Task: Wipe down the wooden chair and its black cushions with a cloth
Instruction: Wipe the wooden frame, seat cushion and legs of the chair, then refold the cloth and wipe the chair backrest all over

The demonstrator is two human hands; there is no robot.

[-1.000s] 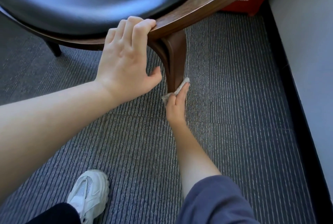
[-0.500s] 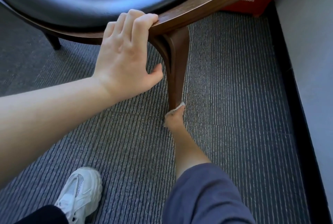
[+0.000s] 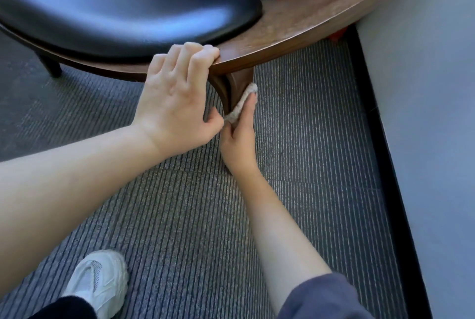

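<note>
Left hand at centre, fingers curled over the seat edge of the wooden chair, right hand pinching a beige cloth against the chair leg toward 12 o'clock, black cushion at 10 o'clock, white sneaker at 7 o'clock

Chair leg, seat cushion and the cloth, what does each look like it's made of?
The chair leg looks like dark-stained wood with a smooth satin finish; grain shows on the seat frame above it. The seat cushion is probably leather or vinyl: black, glossy, soft highlights. The cloth is fuzzy pale fabric, maybe terry; its edge looks napped.
</note>
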